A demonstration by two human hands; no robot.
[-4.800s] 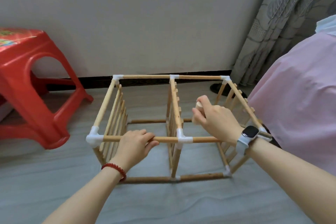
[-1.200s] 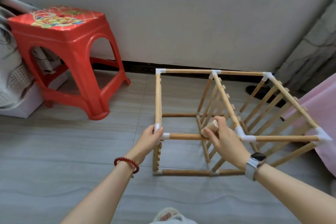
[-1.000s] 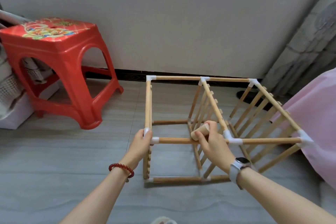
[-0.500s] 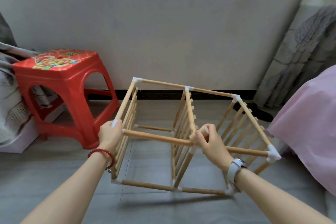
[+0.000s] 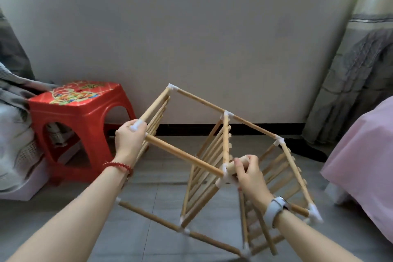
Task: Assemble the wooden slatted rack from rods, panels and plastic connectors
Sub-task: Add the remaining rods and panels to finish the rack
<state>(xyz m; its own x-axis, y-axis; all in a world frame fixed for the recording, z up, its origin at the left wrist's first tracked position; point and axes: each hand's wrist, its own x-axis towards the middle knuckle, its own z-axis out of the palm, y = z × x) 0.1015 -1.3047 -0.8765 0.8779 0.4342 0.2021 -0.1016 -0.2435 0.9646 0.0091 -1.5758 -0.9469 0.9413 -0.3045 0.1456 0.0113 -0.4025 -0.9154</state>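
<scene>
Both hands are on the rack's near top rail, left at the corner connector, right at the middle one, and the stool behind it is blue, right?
Not quite: the head view shows the stool is red. The rest holds: left hand at the corner connector, right hand at the middle one.

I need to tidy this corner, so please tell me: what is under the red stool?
Through the arched openings of the red stool, a white slotted basket shows. The stool's legs and seat cover the rest, so what else lies there cannot be seen.

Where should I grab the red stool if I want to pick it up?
Grab the red stool from above by the edge of its flat seat, or hook your fingers under the top of an arched opening in its side. The front and right sides are open to reach; cloth and a basket crowd its left.
</scene>
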